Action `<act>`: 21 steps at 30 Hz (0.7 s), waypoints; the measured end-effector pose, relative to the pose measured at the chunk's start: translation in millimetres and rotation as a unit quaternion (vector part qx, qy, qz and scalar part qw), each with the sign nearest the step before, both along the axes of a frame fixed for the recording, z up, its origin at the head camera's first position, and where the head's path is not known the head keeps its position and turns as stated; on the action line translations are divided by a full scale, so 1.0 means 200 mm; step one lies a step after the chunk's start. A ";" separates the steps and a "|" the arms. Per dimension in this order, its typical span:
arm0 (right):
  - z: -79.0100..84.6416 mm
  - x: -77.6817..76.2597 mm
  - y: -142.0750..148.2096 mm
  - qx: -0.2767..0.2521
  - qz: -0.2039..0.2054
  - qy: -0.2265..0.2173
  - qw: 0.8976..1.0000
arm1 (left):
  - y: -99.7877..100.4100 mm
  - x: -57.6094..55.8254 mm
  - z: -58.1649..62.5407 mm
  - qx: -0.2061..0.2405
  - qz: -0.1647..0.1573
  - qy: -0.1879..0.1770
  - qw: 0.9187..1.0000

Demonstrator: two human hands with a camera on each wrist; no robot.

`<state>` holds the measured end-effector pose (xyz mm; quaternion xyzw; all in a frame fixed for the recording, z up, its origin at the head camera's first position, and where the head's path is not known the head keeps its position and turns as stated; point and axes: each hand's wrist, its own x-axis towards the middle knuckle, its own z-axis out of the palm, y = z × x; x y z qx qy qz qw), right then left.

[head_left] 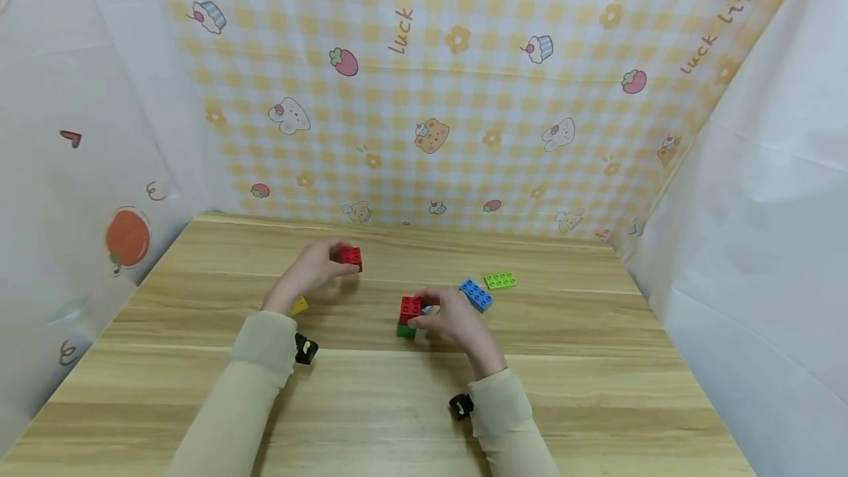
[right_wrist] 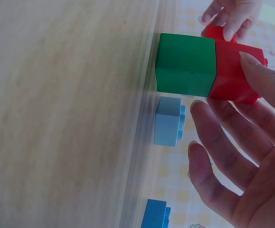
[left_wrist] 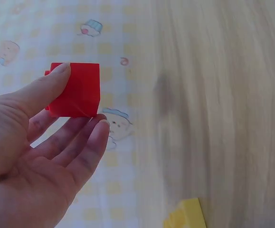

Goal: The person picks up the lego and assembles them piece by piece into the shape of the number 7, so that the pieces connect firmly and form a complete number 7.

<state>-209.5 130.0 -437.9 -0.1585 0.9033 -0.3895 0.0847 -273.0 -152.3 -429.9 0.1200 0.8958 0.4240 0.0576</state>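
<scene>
My left hand (head_left: pixel 313 269) pinches a red toy building brick (left_wrist: pixel 80 90) between thumb and fingertips, raised over the table's far left part. In the head view, studs show on its top. Nearer the middle, my right hand (head_left: pixel 457 315) grips a second red brick (right_wrist: pixel 232 71) with the thumb on one face and fingers on the other. That red brick sits on a green brick (right_wrist: pixel 184 64), and the two form a small upright stack on the table. Just behind the stack stands a light blue brick (right_wrist: pixel 167 122), mostly hidden by my right hand in the head view.
A blue brick (head_left: pixel 475 295) and a flat lime green brick (head_left: pixel 500 280) lie right of my right hand. Partly covered by my left wrist is a yellow brick (head_left: pixel 299 305). The wooden table (head_left: pixel 358 403) ends at a checked cloth (head_left: pixel 397 168) behind.
</scene>
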 end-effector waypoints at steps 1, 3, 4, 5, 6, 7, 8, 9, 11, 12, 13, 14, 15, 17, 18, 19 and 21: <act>0.00 0.00 0.00 0.001 0.000 0.000 1.000 | 0.01 0.01 0.01 0.005 -0.002 0.002 1.000; 0.00 0.00 0.00 0.001 -0.001 0.000 1.000 | 0.03 0.02 0.02 0.015 -0.010 0.007 1.000; 0.00 0.00 0.00 0.002 -0.001 0.000 1.000 | 0.04 0.03 0.02 0.021 -0.013 0.009 1.000; 0.00 0.00 0.00 0.003 -0.001 0.000 1.000 | 0.04 0.04 0.03 0.026 -0.016 0.010 0.999; 0.00 0.00 0.00 0.003 -0.002 0.000 1.000 | 0.05 0.05 0.03 0.031 -0.019 0.012 0.999; 0.00 0.00 0.00 0.002 -0.002 -0.001 1.000 | 0.06 0.05 0.04 0.035 -0.022 0.014 0.999; 0.00 0.00 0.00 0.002 -0.002 -0.001 1.000 | 0.07 0.06 0.04 0.039 -0.024 0.016 0.999; 0.00 0.00 0.00 0.002 -0.003 -0.001 1.000 | 0.08 0.07 0.04 0.040 -0.026 0.019 0.999; 0.01 0.00 0.00 0.002 0.000 0.000 1.000 | 0.10 0.09 0.04 0.038 -0.034 0.031 0.998; 0.01 0.00 0.00 0.001 0.000 0.000 1.000 | 0.11 0.09 0.04 0.035 -0.037 0.037 0.998; 0.01 0.00 0.00 0.000 0.001 0.000 1.000 | 0.12 0.10 0.04 0.032 -0.039 0.042 0.998; 0.01 0.00 0.00 0.000 0.002 -0.001 1.000 | 0.13 0.11 0.04 0.029 -0.041 0.046 0.998; 0.01 0.00 0.00 -0.002 0.003 -0.002 1.000 | 0.14 0.12 0.04 0.024 -0.045 0.052 0.997; 0.00 0.00 0.00 -0.006 0.005 -0.003 1.000 | 0.17 0.13 0.04 0.019 -0.048 0.059 0.997; 0.00 0.00 0.00 -0.008 0.004 -0.006 1.000 | 0.18 0.14 0.04 0.018 -0.049 0.062 0.997; 0.00 0.00 0.01 -0.010 0.005 -0.007 1.000 | 0.19 0.15 0.04 0.018 -0.051 0.064 0.996; 0.00 0.00 0.01 -0.012 0.006 -0.007 1.000 | 0.21 0.16 0.04 0.017 -0.056 0.071 0.996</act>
